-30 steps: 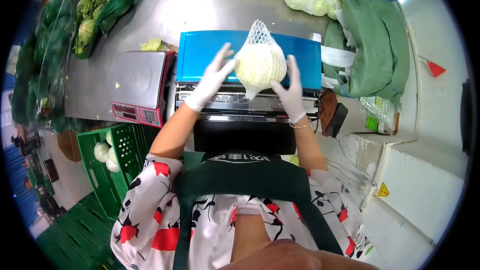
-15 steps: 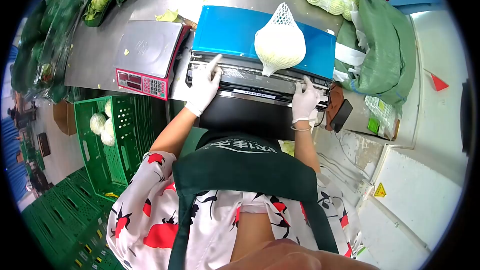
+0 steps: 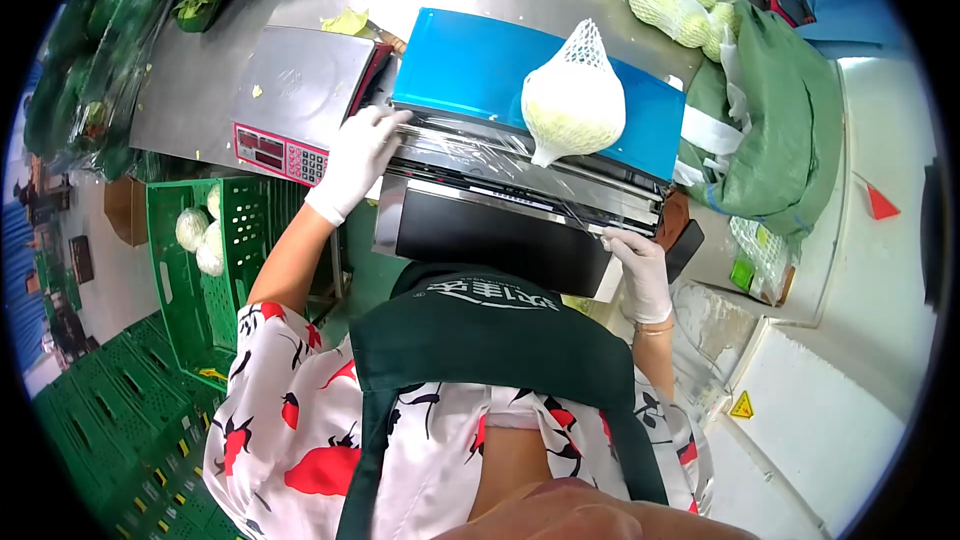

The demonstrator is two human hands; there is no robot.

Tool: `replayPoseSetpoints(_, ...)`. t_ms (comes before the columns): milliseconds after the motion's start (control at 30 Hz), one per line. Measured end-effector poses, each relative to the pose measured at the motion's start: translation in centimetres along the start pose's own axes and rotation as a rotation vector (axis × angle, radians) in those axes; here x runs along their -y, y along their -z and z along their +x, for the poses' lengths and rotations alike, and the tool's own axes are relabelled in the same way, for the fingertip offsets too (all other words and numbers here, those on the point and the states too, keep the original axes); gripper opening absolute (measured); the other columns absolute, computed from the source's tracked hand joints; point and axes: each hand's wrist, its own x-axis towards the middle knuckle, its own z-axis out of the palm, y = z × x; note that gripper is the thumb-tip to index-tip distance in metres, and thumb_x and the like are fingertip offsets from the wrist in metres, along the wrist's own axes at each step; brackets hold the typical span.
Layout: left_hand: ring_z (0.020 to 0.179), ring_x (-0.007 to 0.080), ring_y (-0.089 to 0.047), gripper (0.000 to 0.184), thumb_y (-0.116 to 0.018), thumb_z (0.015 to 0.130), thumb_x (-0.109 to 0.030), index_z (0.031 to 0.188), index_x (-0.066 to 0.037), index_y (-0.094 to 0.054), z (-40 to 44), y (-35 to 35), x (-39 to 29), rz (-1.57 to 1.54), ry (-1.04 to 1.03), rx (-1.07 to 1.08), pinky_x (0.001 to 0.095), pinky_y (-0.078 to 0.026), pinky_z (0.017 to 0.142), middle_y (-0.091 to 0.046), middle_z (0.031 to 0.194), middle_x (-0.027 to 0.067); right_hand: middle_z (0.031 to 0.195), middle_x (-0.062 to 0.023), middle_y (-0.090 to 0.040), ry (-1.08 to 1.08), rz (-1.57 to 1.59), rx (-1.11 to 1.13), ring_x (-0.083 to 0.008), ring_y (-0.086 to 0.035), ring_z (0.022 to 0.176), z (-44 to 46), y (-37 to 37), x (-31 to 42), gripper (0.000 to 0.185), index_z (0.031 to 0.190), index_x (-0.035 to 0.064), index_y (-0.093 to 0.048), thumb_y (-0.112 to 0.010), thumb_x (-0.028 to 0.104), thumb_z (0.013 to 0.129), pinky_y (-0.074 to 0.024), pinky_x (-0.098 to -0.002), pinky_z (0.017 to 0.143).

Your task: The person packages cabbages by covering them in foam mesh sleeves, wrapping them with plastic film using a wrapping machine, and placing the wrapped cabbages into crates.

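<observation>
A pale round vegetable in a white foam net (image 3: 572,110) rests on the blue top (image 3: 460,65) of a wrapping machine. Clear film (image 3: 500,152) stretches across the machine's front rollers. My left hand (image 3: 362,152), in a white glove, pinches the film's left end beside the machine. Lower down on the right, my right hand (image 3: 640,270), also gloved, grips the film's right corner, pulled down toward the black plate (image 3: 490,240).
Left of the machine is a scale (image 3: 300,75) with a red frame. Netted vegetables (image 3: 680,0) and a green sack (image 3: 780,130) lie at the right. A green crate (image 3: 185,290) holding several wrapped vegetables stands at lower left.
Both hands have left the netted vegetable, which now sits on the blue top. They went down to the film, then moved apart, the right one drawing its corner toward my body.
</observation>
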Motion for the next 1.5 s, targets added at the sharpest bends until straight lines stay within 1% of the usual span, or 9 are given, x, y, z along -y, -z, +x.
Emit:
replayPoseSetpoints(333, 0.085, 0.0264, -0.063, 0.013, -0.071, 0.081, -0.009, 0.092, -0.009, -0.062, 1.8, -4.3, -0.5, -0.229, -0.031, 0.033, 0.034, -0.052, 0.077, -0.06, 0.092, 0.0067, 0.1, -0.0077, -0.07, -0.017, 0.114, -0.07, -0.015, -0.067, 0.096, 1.9, 0.3, 0.6, 0.022, 0.113, -0.0058, -0.067, -0.063, 0.007, 0.096, -0.0493, -0.0295, 0.095)
replayPoseSetpoints(467, 0.081, 0.0041, -0.061, 0.006, -0.057, 0.099, -0.007, 0.094, -0.005, -0.055, 0.4, -6.1, 0.8, -1.066, 0.44, 0.089, 0.0217, -0.05, 0.064, -0.066, 0.096, 0.0041, 0.097, -0.0074, -0.069, 0.045, 0.417, -0.135, -0.0164, -0.067, 0.093, 2.9, -0.8, -0.1, 0.02, 0.11, -0.006, -0.067, -0.061, 0.008, 0.097, -0.0503, -0.031, 0.094)
replayPoseSetpoints(800, 0.064, 0.0217, -0.065, 0.012, -0.068, 0.086, -0.003, 0.088, -0.002, -0.056, 0.0, 4.9, -6.6, -0.747, -0.114, 0.481, 0.0306, -0.052, 0.064, -0.062, 0.068, 0.006, 0.079, -0.0106, -0.066, 0.149, -0.359, 0.358, -0.0213, -0.062, 0.073, -5.3, 4.1, 5.9, 0.007, 0.073, -0.0027, -0.069, -0.072, 0.002, 0.077, -0.0503, -0.0337, 0.076)
replayPoseSetpoints(867, 0.078, 0.0205, -0.067, 0.022, -0.073, 0.083, -0.006, 0.096, -0.001, -0.057, 1.5, 8.6, -6.8, -0.937, -0.13, 0.505, 0.032, -0.053, 0.074, -0.066, 0.084, 0.0072, 0.084, -0.0148, -0.066, 0.621, -0.141, 0.521, -0.0241, -0.062, 0.07, -6.3, 8.3, 5.5, 0.01, 0.086, -0.0023, -0.07, -0.071, 0.0, 0.076, -0.0514, -0.0362, 0.074)
replayPoseSetpoints(967, 0.118, 0.0275, -0.058, 0.068, -0.084, 0.075, -0.018, 0.129, 0.003, -0.047, 6.1, 8.9, -6.1, -1.26, 0.049, 0.237, 0.0368, -0.044, 0.102, -0.059, 0.126, 0.0165, 0.108, -0.0222, -0.064, 0.601, 0.325, 0.048, -0.0291, -0.064, 0.097, -3.9, 7.6, 8.5, 0.038, 0.116, -0.0075, -0.061, -0.064, -0.005, 0.079, -0.0476, -0.0368, 0.093)
replayPoseSetpoints(1033, 0.14, 0.0334, -0.037, 0.106, -0.089, 0.07, -0.028, 0.148, 0.004, -0.026, 11.5, 6.2, -5.7, -1.041, 0.02, 0.144, 0.0404, -0.028, 0.117, -0.04, 0.148, 0.0226, 0.149, -0.0197, -0.045, 0.519, -0.063, -0.158, -0.0281, -0.031, 0.146, 2.6, 5.4, 13.7, 0.074, 0.146, -0.0029, -0.043, -0.071, 0.003, 0.077, -0.0237, -0.0434, 0.121)
replayPoseSetpoints(1200, 0.148, 0.0359, -0.025, 0.136, -0.092, 0.06, -0.044, 0.156, 0.002, -0.007, 16.9, -5.9, -4.0, -0.436, -0.488, 0.261, 0.0444, -0.023, 0.12, -0.026, 0.158, 0.0268, 0.157, -0.0176, -0.031, 0.781, -1.029, 0.149, -0.0303, -0.033, 0.144, 17.8, 1.0, 8.9, 0.137, 0.157, 0.0018, -0.01, -0.096, 0.026, 0.053, -0.027, -0.039, 0.119)
replayPoseSetpoints(1267, 0.147, 0.0347, -0.027, 0.137, -0.094, 0.059, -0.041, 0.156, 0.001, -0.007, 17.7, -7.4, -5.7, -0.784, -0.259, 0.516, 0.0428, -0.025, 0.12, -0.025, 0.157, 0.027, 0.155, -0.0171, -0.036, 0.505, -0.429, 0.354, -0.0277, -0.036, 0.143, 20.1, -1.0, 6.8, 0.142, 0.156, 0.0011, -0.009, -0.098, 0.031, 0.05, -0.0288, -0.0371, 0.118)
replayPoseSetpoints(1500, 0.142, 0.0243, -0.035, 0.113, -0.086, 0.075, -0.024, 0.158, -0.007, -0.012, 16.0, -7.8, -5.3, -1.385, 0.093, 0.631, 0.0372, -0.026, 0.12, -0.035, 0.155, 0.0142, 0.143, -0.0135, -0.049, 0.445, -0.087, 0.399, -0.0216, -0.046, 0.133, 19.2, -2.1, 6.2, 0.101, 0.151, -0.0032, -0.028, -0.087, 0.026, 0.074, -0.0348, -0.0341, 0.114)
